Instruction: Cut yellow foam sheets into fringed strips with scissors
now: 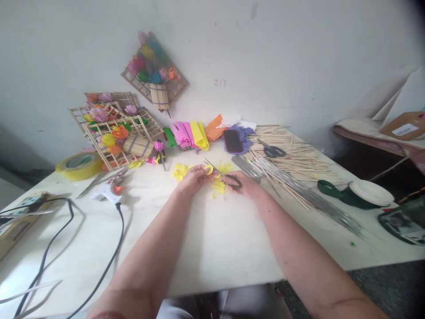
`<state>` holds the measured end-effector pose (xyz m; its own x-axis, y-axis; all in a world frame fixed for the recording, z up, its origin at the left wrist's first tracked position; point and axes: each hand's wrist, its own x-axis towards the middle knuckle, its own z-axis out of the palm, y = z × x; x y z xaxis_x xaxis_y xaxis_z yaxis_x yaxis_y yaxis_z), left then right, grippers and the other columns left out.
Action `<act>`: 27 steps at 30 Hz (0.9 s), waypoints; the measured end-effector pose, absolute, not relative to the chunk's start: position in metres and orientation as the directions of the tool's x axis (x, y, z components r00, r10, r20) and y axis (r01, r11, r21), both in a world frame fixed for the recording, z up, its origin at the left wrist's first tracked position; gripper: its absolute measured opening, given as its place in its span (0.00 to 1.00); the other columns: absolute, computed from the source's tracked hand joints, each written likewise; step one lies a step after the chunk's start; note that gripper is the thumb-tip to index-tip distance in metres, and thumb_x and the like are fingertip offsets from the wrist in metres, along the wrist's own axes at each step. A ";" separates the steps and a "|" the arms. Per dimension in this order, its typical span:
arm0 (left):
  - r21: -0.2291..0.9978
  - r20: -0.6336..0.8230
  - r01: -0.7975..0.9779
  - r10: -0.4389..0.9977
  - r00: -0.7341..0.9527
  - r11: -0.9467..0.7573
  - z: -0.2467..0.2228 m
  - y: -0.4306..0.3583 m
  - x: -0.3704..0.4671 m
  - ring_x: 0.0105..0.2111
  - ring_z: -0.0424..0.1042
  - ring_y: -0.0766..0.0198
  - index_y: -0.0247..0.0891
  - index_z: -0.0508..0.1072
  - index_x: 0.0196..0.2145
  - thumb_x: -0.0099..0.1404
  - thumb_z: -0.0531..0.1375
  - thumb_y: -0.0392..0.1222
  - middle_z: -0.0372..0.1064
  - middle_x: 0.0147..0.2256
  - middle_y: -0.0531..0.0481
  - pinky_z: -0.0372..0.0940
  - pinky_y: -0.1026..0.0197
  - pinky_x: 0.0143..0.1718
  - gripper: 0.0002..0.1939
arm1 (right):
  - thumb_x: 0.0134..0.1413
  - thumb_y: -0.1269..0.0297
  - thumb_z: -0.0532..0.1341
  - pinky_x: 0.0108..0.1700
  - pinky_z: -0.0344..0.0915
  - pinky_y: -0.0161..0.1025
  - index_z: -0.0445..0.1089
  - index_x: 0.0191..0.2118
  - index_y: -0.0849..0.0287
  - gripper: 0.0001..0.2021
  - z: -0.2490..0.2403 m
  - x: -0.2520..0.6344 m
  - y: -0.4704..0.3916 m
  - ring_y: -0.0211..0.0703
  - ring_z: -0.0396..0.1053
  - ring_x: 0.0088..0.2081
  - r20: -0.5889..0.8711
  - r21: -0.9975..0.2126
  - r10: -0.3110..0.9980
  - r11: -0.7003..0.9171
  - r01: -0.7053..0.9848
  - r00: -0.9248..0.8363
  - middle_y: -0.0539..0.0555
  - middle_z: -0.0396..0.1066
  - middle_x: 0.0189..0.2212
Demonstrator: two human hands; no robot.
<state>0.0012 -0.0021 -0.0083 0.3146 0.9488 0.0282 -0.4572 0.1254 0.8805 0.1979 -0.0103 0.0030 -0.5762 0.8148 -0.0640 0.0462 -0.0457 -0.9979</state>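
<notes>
Over the middle of the white table, my left hand [195, 178] is closed on a small yellow paper piece [209, 169]. My right hand [244, 182] grips dark-handled scissors [232, 179], with fingers around the loops. The scissor blades point up and left, beside the yellow piece; whether they touch it I cannot tell. Yellow paper scraps [219, 187] lie under and between the hands. A pile of yellow cut pieces [180, 172] rests just left of my left hand.
Wire bundles [308, 201] and wooden sticks [299, 161] lie to the right, with a second pair of scissors [275, 151]. Behind are a phone [233, 141] and rolled crepe paper [199, 135]. A corded glue gun [108, 191], yellow tape roll [79, 165] and power strip [25, 217] sit left.
</notes>
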 end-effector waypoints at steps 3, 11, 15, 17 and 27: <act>0.882 0.034 -0.455 0.945 0.325 0.124 -0.008 -0.003 0.001 0.34 0.74 0.57 0.30 0.67 0.28 0.53 0.60 0.33 0.73 0.30 0.41 0.69 0.61 0.33 0.05 | 0.44 0.53 0.60 0.13 0.45 0.29 0.64 0.24 0.63 0.15 0.003 0.198 -0.010 0.27 0.51 0.12 -0.069 -0.997 0.815 -0.047 0.054 -0.576 0.44 0.58 0.13; 0.878 0.027 -0.458 0.943 0.331 0.135 -0.008 -0.003 0.001 0.34 0.74 0.57 0.30 0.67 0.28 0.53 0.61 0.34 0.73 0.29 0.42 0.69 0.62 0.33 0.05 | 0.43 0.53 0.61 0.13 0.43 0.30 0.62 0.22 0.62 0.15 0.001 0.198 -0.008 0.27 0.50 0.11 -0.053 -0.998 0.808 -0.034 0.043 -0.586 0.44 0.57 0.12; 0.874 0.027 -0.467 0.948 0.318 0.132 -0.007 -0.003 0.001 0.33 0.74 0.57 0.30 0.67 0.28 0.53 0.61 0.34 0.73 0.29 0.42 0.69 0.61 0.33 0.05 | 0.42 0.54 0.61 0.12 0.42 0.30 0.61 0.21 0.61 0.15 0.003 0.197 -0.009 0.26 0.48 0.11 -0.047 -0.999 0.807 -0.026 0.045 -0.589 0.43 0.55 0.12; 0.874 0.018 -0.468 0.952 0.307 0.134 -0.007 -0.003 0.001 0.33 0.74 0.57 0.30 0.68 0.28 0.53 0.61 0.34 0.73 0.29 0.41 0.69 0.61 0.34 0.05 | 0.42 0.54 0.61 0.12 0.42 0.30 0.60 0.21 0.61 0.15 0.003 0.197 -0.009 0.26 0.48 0.11 -0.049 -0.999 0.808 -0.031 0.041 -0.587 0.43 0.55 0.12; 0.865 0.002 -0.489 0.971 0.237 0.118 -0.008 -0.001 0.000 0.33 0.74 0.57 0.30 0.68 0.28 0.53 0.60 0.34 0.73 0.29 0.41 0.69 0.61 0.32 0.04 | 0.43 0.56 0.62 0.13 0.42 0.30 0.59 0.20 0.61 0.15 0.003 0.195 -0.010 0.27 0.48 0.11 -0.015 -0.999 0.825 0.006 0.035 -0.565 0.42 0.54 0.11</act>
<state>0.0005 -0.0011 -0.0079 0.2372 0.9715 0.0017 -0.4886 0.1178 0.8645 0.1953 -0.0100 0.0027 -0.5654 0.8247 -0.0148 0.0345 0.0058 -0.9994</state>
